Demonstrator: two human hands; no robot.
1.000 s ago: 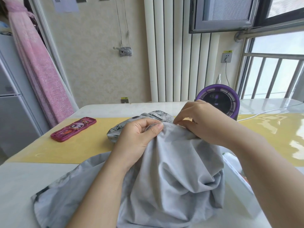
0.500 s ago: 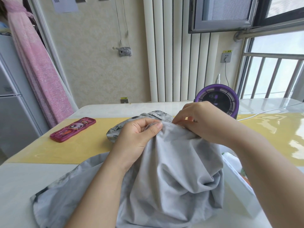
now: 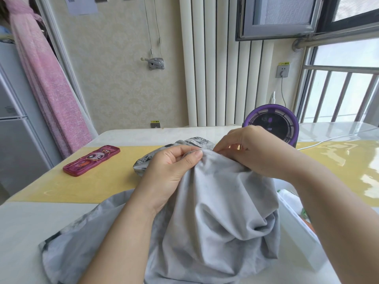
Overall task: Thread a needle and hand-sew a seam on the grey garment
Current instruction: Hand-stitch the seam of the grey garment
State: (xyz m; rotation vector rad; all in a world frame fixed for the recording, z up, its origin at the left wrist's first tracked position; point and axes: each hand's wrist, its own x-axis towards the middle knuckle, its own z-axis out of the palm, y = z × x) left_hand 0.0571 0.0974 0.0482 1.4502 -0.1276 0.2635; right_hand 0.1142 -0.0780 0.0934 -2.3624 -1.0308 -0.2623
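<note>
Grey garment [image 3: 215, 201] between left fingers [image 3: 193, 156]

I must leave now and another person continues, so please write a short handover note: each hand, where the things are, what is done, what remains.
Left hand: pinches a raised fold of the grey garment between thumb and fingers.
Right hand: fingertips pinch the top edge of the same fold, beside the left thumb; needle and thread too small to make out.
Garment: bunched on the table, front centre; red case lies apart at its left, purple fan behind the right hand.
Done: threading and stitches cannot be confirmed.
Left to do: probably sewing the seam along the held fold.
</note>
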